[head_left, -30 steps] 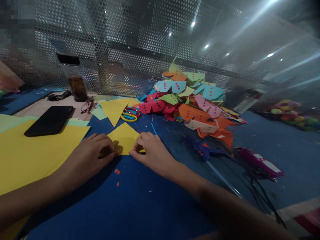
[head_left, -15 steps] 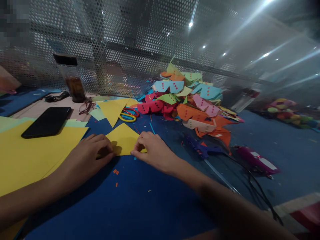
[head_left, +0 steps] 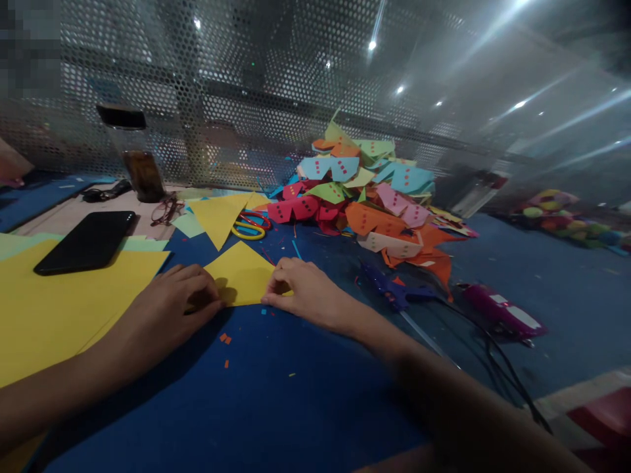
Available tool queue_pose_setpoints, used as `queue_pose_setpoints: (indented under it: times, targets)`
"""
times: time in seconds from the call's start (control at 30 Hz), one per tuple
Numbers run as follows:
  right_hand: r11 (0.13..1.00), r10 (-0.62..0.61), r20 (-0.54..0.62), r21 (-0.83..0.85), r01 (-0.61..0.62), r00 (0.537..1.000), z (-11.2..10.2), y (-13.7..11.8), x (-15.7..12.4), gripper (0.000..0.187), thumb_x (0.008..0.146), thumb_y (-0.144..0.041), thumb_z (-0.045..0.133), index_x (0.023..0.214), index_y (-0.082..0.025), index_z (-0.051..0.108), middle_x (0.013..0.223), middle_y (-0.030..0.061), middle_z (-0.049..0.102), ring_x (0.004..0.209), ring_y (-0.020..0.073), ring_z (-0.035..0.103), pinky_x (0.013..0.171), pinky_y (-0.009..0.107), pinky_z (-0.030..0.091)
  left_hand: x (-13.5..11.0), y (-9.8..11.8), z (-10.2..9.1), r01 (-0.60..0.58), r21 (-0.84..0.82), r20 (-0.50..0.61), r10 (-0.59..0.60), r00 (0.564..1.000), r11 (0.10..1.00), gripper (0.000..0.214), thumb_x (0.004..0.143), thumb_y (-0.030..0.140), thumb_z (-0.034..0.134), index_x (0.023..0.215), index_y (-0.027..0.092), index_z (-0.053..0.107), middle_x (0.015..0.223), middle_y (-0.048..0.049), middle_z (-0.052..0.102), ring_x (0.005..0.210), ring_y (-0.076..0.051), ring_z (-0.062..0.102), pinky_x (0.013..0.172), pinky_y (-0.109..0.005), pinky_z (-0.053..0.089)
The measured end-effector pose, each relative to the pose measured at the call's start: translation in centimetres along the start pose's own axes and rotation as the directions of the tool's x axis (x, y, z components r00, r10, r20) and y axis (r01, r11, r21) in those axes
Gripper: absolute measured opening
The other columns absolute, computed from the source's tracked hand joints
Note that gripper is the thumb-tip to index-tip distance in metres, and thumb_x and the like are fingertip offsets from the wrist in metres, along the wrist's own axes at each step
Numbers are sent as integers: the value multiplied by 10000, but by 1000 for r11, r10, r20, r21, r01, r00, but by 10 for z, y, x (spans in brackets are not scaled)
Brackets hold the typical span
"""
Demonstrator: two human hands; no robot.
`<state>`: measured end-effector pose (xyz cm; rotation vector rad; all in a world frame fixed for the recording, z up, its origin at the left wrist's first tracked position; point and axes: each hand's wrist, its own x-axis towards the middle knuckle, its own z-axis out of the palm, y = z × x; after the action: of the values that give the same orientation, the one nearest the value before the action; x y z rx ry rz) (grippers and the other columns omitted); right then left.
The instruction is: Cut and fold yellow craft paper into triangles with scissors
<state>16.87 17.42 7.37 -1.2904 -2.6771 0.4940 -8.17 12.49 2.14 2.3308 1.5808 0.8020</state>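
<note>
A folded sheet of yellow paper (head_left: 241, 272) lies on the blue table between my hands, its peak pointing away from me and its straight edge toward me. My left hand (head_left: 182, 299) pinches the paper's left corner, thumb and fingers together. At the other end my right hand (head_left: 303, 292) is closed on the right corner, thumb low on the near edge. Just beyond the peak are another yellow paper triangle (head_left: 219, 217) and scissors (head_left: 249, 226) with red and yellow handles.
Left are large yellow sheets (head_left: 29, 309), a black phone (head_left: 89, 242), glasses (head_left: 166, 209) and a bottle (head_left: 140, 161). A pile of coloured paper butterflies (head_left: 365, 190) stands behind. Right lie a blue glue gun (head_left: 394, 289) with its cord and a purple pouch (head_left: 503, 312).
My right hand has slid slightly rightward along the paper's near edge. My left hand keeps its place at the left corner. The whole view has shifted a little.
</note>
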Motion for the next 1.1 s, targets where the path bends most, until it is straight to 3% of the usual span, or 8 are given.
queue_pose_setpoints:
  times: [1.1]
  targets:
    - [996, -77, 69, 53, 73, 995, -12, 4, -4, 130, 893, -284, 662, 851, -196, 747, 998, 47, 673, 895, 174, 594, 790, 302, 384, -1, 0, -2, -9, -34, -3, 9, 1000, 999, 267, 907, 468, 582, 771, 254, 663, 869, -43, 679, 837, -242, 598, 737, -360, 458]
